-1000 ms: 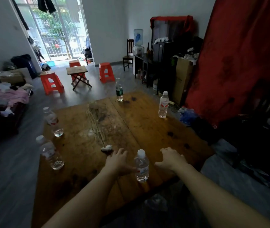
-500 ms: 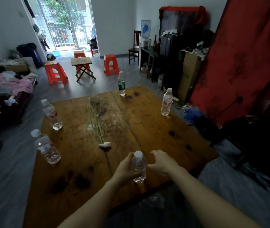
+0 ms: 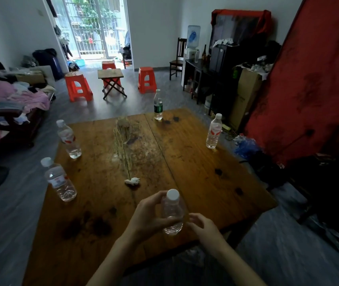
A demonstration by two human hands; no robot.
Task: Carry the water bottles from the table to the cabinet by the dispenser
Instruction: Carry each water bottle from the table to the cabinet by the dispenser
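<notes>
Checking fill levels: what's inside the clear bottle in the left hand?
The white-capped clear plastic bottle shows clear water low at its base; the left hand covers part of its side.

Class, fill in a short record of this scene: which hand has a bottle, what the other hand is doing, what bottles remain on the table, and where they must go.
left hand: grips the nearest bottle
right hand: beside the bottle's base, fingers loosely curled
bottles standing on table: four
odd one: green-label bottle, far edge
destination: dark cabinet by the dispenser
</notes>
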